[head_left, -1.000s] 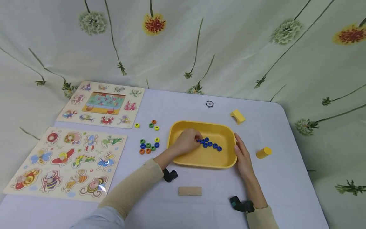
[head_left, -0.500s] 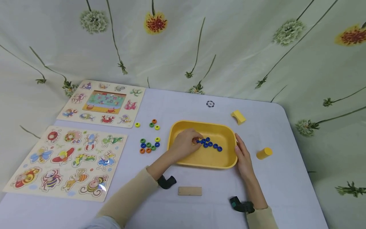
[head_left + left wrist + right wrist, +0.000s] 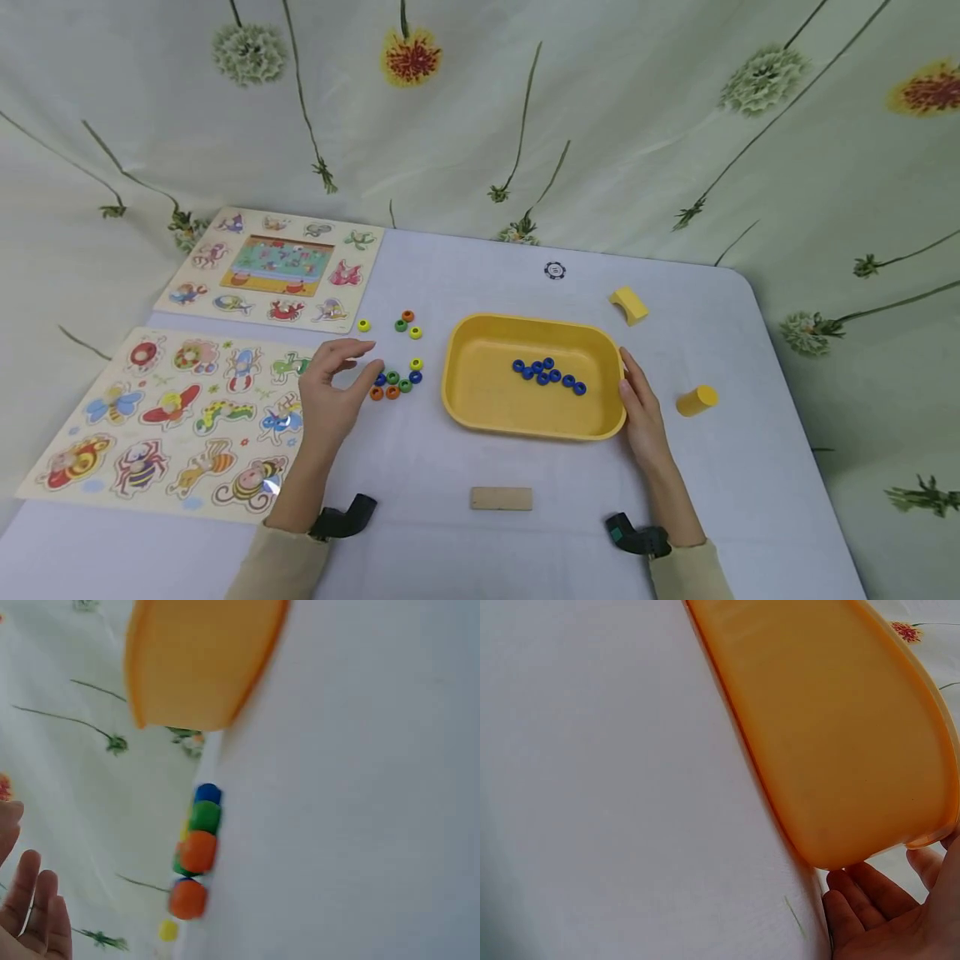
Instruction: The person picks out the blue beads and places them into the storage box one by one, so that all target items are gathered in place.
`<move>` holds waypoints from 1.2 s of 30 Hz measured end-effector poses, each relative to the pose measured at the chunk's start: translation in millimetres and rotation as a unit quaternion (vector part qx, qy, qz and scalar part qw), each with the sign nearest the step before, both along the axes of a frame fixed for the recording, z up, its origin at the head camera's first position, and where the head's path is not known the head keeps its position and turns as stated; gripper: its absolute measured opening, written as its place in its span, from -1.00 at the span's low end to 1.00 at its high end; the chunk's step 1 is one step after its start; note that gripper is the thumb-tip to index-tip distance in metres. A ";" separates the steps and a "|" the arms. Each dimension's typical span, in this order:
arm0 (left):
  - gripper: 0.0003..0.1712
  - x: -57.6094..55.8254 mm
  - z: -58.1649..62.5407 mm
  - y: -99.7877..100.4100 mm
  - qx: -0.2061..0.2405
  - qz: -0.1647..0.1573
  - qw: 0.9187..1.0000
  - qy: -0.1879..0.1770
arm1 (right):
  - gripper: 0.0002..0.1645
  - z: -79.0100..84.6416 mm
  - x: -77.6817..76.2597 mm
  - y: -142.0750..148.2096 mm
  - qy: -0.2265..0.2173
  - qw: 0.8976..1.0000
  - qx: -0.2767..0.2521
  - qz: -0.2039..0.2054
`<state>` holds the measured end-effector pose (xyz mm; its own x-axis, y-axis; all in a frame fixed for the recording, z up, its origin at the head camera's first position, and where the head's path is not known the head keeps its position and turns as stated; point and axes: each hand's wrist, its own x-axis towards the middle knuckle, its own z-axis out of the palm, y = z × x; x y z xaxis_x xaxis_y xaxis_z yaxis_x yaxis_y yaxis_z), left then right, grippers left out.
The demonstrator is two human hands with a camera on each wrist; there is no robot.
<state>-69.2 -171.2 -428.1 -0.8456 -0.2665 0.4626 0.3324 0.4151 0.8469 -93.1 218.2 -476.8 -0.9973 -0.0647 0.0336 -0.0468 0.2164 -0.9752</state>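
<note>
My left hand (image 3: 330, 402) hovers over the table left of the tray, thumb and index finger apart with nothing between them. Close by its thumb lies a cluster of blue, green, orange and yellow beads (image 3: 405, 386); the hand overlaps part of it in the head view. On the right, my right hand (image 3: 643, 417) holds the short end of the yellow plastic tray (image 3: 480, 412). In the right wrist view its fingers (image 3: 877, 896) lie against the tray's outer wall and under the rim. Several blue beads (image 3: 527, 373) lie together inside the tray.
Behind the cluster lie a few more beads (image 3: 416, 332). Two picture puzzle boards (image 3: 360, 275) cover the left side. A wooden block (image 3: 501, 498) lies in front of the tray, a yellow arch block (image 3: 628, 306) and yellow cylinder (image 3: 696, 401) to its right, a round chip (image 3: 555, 270) behind.
My left hand has let go of a blue bead in the tray and moved left, out over the beads on the table. The right hand stays at the tray's end.
</note>
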 end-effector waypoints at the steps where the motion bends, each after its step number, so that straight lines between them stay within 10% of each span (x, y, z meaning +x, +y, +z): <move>1: -0.72 0.9 -7.0 -2.8 0.008 0.010 1.000 -0.007 | -0.47 0.2 0.1 0.1 0.004 1.000 -0.003 0.001; 8: -0.69 0.0 -44.1 -8.8 0.056 0.049 0.994 -0.083 | -0.47 13.3 3.9 -4.8 -0.006 1.000 -0.014 -0.005; 16: -0.65 -1.5 -60.5 -8.6 0.012 0.075 0.987 -0.139 | -0.46 24.9 8.5 -11.2 -0.007 1.000 -0.003 -0.010; 31: -0.74 -6.8 -62.0 -2.1 -0.116 0.103 0.976 -0.156 | -0.48 0.4 1.9 0.6 0.004 1.000 0.006 -0.005; 36: -0.77 -7.8 -48.3 3.4 -0.159 0.133 0.973 -0.105 | -0.48 6.0 2.1 -1.9 -0.009 1.000 -0.004 -0.006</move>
